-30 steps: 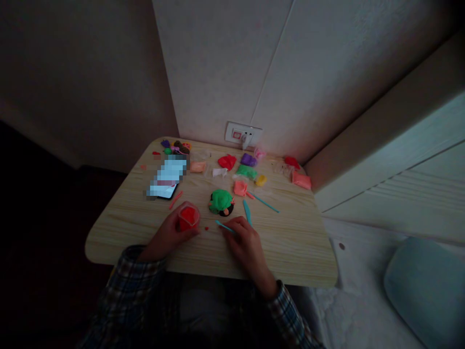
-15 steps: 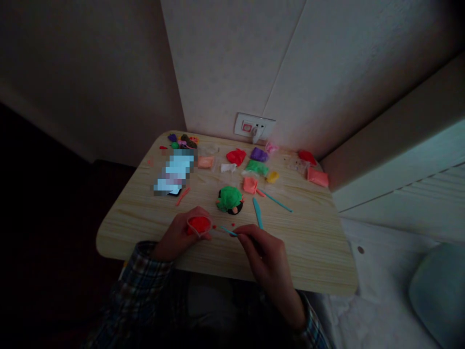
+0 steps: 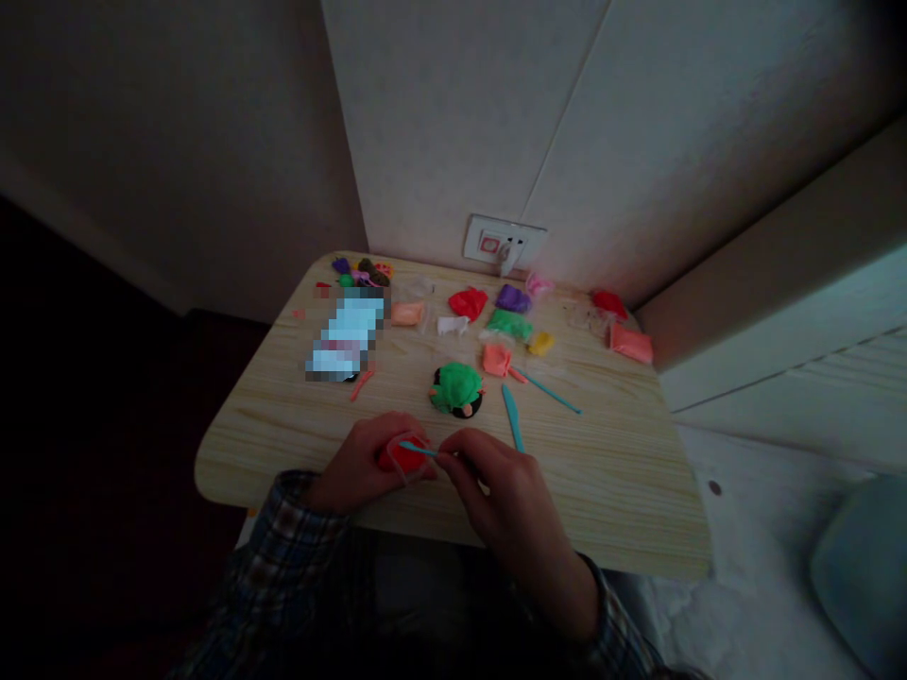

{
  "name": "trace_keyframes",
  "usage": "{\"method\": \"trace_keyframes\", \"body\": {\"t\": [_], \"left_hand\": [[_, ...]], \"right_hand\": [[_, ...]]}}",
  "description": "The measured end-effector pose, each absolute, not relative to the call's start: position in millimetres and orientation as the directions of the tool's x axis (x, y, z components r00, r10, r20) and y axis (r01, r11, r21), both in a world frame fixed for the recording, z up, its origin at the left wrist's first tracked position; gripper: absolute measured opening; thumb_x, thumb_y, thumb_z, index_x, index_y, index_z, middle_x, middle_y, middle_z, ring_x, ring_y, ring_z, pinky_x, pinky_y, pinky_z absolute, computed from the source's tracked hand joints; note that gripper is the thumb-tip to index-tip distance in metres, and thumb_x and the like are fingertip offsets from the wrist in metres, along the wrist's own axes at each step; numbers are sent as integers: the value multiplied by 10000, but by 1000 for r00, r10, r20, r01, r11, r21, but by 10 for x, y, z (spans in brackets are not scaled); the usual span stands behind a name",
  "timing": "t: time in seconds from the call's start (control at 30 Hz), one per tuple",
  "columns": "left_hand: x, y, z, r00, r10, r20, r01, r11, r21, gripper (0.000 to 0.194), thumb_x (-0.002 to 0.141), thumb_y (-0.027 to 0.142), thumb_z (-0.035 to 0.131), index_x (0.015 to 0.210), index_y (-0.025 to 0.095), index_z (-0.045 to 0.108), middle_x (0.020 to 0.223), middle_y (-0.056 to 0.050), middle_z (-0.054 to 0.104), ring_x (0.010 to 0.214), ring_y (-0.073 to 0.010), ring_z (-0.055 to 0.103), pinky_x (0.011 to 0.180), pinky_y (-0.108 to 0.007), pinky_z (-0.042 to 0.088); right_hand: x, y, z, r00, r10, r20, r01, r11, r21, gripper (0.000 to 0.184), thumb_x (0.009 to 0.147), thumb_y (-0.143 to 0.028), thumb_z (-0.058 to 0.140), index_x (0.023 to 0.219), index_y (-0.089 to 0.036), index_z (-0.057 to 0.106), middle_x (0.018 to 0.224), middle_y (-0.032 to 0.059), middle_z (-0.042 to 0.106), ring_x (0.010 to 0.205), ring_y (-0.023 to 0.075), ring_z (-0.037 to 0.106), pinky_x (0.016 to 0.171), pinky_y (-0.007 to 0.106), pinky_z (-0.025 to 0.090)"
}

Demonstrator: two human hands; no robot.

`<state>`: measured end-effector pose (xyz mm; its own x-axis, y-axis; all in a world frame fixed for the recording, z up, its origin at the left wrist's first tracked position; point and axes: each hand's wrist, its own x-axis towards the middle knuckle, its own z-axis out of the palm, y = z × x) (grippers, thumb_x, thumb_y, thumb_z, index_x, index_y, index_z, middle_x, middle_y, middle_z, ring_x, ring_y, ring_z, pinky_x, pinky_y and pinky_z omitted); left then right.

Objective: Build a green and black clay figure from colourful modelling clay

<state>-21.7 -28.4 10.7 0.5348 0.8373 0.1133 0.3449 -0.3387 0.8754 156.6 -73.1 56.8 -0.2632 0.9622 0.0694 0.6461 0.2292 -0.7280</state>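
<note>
Red clay (image 3: pixel 403 457) sits in a clear wrapper (image 3: pixel 413 476) that my left hand (image 3: pixel 363 463) clasps, its fingers curled around the side, near the green lump (image 3: pixel 457 385) and on my side of it. My right hand (image 3: pixel 516 486) has its thumb and fingertips pinched together on a thin blue tool (image 3: pixel 426 451), whose tip lies over the clay; whether it presses in, I cannot tell.

To work this well, I'd brace the wrapper lightly, because a hard squeeze could push the soft clay up against the film. I'd hold the tool at a low slant, fold the loose rim away from its tip, and use small, shallow strokes so that little clay clings or tears.

Just right of the green lump, a blue knife (image 3: pixel 512 416) lies flat on the desk (image 3: pixel 602 491), with a coral piece (image 3: pixel 497 360) beyond it. Left of the lump are a small coral tool (image 3: pixel 362 384) and, farther off, a phone (image 3: pixel 349 338).
</note>
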Motion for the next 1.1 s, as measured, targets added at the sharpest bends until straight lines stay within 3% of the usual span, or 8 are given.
{"method": "trace_keyframes", "body": {"t": [0.27, 0.43, 0.7, 0.77, 0.93, 1.1], "left_hand": [[-161, -308, 143, 518, 845, 132, 448, -400, 800, 131, 739, 247, 593, 682, 184, 494, 663, 18, 544, 672, -152, 508, 588, -258, 382], [-141, -302, 103, 524, 837, 156, 465, -435, 771, 125, 724, 197, 571, 660, 198, 463, 657, 20, 543, 688, -156, 514, 616, -258, 392], [-131, -289, 63, 591, 791, 157, 496, -510, 702, 125, 688, 103, 569, 682, 184, 474, 671, 6, 546, 700, -168, 511, 613, -264, 381], [-130, -293, 83, 571, 806, 157, 496, -491, 717, 113, 697, 118, 560, 681, 188, 474, 667, 11, 542, 695, -163, 512, 604, -258, 379], [-130, -317, 141, 500, 856, 130, 480, -399, 781, 122, 681, 156, 555, 649, 198, 445, 624, 39, 506, 648, -135, 504, 575, -234, 371], [-134, -314, 136, 499, 855, 139, 444, -390, 806, 129, 654, 127, 544, 645, 195, 435, 622, 40, 500, 620, -127, 490, 573, -232, 367]], "right_hand": [[1507, -637, 569, -337, 941, 32, 675, 265, -689, 180, 875, -245, 492, 723, -198, 577, 662, -2, 617, 587, 130, 557, 550, 229, 360], [1502, -588, 594, -348, 937, -28, 758, 264, -596, 193, 832, -274, 566, 654, -198, 560, 599, -4, 622, 535, 136, 548, 487, 241, 282], [1434, -648, 522, -275, 961, -19, 867, 240, -437, 148, 835, -249, 552, 705, -201, 605, 581, 26, 642, 504, 160, 556, 477, 278, 215], [1447, -646, 522, -273, 962, -26, 851, 229, -472, 145, 833, -260, 562, 707, -201, 602, 587, 20, 639, 511, 154, 550, 479, 270, 225], [1595, -646, 586, -320, 947, -38, 686, 204, -699, 185, 856, -271, 532, 694, -200, 588, 576, -18, 595, 515, 121, 527, 492, 231, 291], [1688, -707, 618, -312, 947, -73, 681, 169, -713, 194, 869, -244, 504, 705, -195, 596, 596, -11, 618, 544, 129, 560, 514, 230, 321]]}}
